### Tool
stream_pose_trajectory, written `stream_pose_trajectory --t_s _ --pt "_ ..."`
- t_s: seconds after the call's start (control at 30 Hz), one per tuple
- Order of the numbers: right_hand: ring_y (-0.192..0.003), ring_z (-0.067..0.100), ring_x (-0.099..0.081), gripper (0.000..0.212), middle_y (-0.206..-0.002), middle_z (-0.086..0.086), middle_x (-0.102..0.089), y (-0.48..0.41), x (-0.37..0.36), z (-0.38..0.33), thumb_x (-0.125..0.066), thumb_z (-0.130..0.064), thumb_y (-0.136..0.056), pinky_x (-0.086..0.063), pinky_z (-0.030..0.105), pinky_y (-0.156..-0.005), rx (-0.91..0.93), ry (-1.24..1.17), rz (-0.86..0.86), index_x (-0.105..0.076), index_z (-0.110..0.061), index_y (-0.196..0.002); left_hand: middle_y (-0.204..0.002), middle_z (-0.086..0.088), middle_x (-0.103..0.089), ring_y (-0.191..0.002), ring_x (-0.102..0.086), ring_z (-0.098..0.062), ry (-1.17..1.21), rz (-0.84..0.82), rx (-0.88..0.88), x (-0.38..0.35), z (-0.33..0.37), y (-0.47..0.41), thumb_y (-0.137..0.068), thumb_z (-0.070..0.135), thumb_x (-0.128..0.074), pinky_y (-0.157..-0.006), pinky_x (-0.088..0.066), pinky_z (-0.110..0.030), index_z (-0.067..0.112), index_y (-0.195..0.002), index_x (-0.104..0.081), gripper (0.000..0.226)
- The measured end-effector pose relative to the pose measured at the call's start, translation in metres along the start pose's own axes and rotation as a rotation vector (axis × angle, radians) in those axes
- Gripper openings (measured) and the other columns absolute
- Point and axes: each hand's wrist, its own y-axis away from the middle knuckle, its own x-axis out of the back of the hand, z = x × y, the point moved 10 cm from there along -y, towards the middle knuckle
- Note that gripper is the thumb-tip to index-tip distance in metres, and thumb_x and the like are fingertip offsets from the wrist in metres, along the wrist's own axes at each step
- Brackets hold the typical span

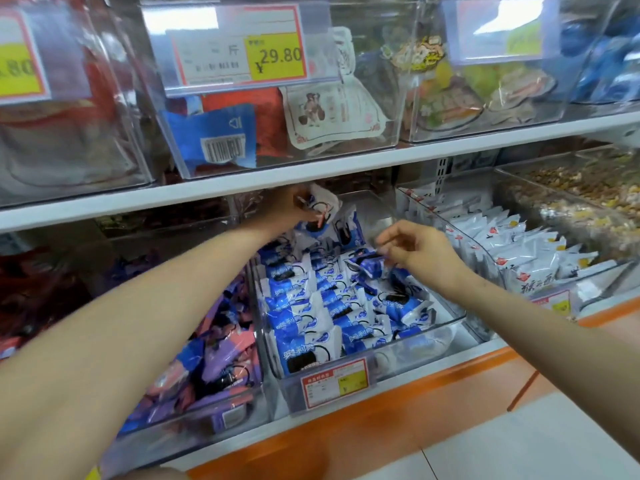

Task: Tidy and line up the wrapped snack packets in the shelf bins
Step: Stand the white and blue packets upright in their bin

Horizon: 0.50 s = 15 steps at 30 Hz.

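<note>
Head view puts us mid-sort in the middle bin: the front rows of blue packets stand lined up, while the back is a jumble. Our left grip curls round a rear packet just under the shelf. The right grip pinches a loose packet just above the pile, fingers nearly closed on its wrapper. Next, we judge, each wants turning upright and slotting behind the rows — gently, or neighbours topple. Blur smears the fingertips, and the bin's back corner hides behind the left wrist — we cannot read it.
</note>
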Motion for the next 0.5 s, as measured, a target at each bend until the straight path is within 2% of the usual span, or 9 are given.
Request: stream_pose_trajectory --t_s 0.03,0.1,0.23,0.33,0.43,0.5 --pt "-0.075 0.019 -0.060 0.017 -0.088 0.019 -0.068 0.001 -0.001 -0.002 -0.060 0.002 -0.087 -0.052 0.029 -0.078 0.032 0.033 -0.007 -0.063 -0.015 -0.086 -0.124 -0.010 -0.058 -0.108 -0.053 -0.017 -0.045 -0.017 -0.015 -0.006 -0.004 -0.012 -0.080 0.006 -0.070 -0.078 -0.033 -0.011 0.005 -0.128 -0.052 0.051" --pt "-0.074 0.020 -0.059 0.019 -0.083 0.013 -0.067 0.003 -0.003 -0.008 -0.058 0.003 -0.086 -0.049 0.019 -0.069 0.088 0.088 -0.020 -0.064 -0.014 -0.087 -0.118 -0.005 -0.059 -0.098 -0.050 -0.012 -0.190 -0.047 -0.026 -0.019 -0.016 -0.029 -0.079 0.010 -0.072 -0.076 -0.035 -0.017 0.009 -0.123 -0.054 0.048" --pt "-0.078 0.028 -0.063 0.021 -0.077 0.004 -0.066 0.004 0.001 -0.011 -0.058 0.003 -0.087 -0.049 0.022 -0.068 0.130 0.083 -0.003 -0.065 -0.016 -0.084 -0.097 -0.002 -0.057 -0.086 -0.052 -0.015 -0.462 -0.173 -0.051 -0.052 -0.038 -0.045 -0.082 0.009 -0.068 -0.066 -0.041 -0.024 0.010 -0.107 -0.054 0.029" --pt "-0.078 0.026 -0.062 0.024 -0.074 -0.003 -0.063 0.003 0.000 -0.010 -0.058 0.003 -0.087 -0.048 0.020 -0.067 0.139 0.080 0.002 -0.064 -0.019 -0.082 -0.096 -0.004 -0.062 -0.085 -0.060 -0.019 -0.655 -0.176 -0.103 -0.062 -0.043 -0.051 -0.085 0.011 -0.064 -0.075 -0.052 -0.032 0.011 -0.111 -0.058 0.027" --pt "-0.077 0.026 -0.062 0.027 -0.075 -0.002 -0.063 0.002 0.000 -0.009 -0.058 0.003 -0.087 -0.047 0.018 -0.067 0.142 0.078 0.018 -0.064 -0.022 -0.079 -0.089 -0.003 -0.059 -0.078 -0.059 -0.018 -0.720 -0.137 -0.183 -0.070 -0.037 -0.051 -0.089 0.002 -0.056 -0.063 -0.044 -0.024 0.010 -0.104 -0.059 0.017" --pt "-0.077 0.027 -0.062 0.026 -0.078 0.002 -0.064 0.002 0.001 -0.009 -0.058 0.003 -0.087 -0.048 0.022 -0.066 0.140 0.065 0.033 -0.066 -0.020 -0.079 -0.089 -0.002 -0.057 -0.079 -0.056 -0.017 -0.698 -0.125 -0.248 -0.074 -0.032 -0.051 -0.089 0.002 -0.056 -0.063 -0.040 -0.024 0.011 -0.096 -0.057 0.012"
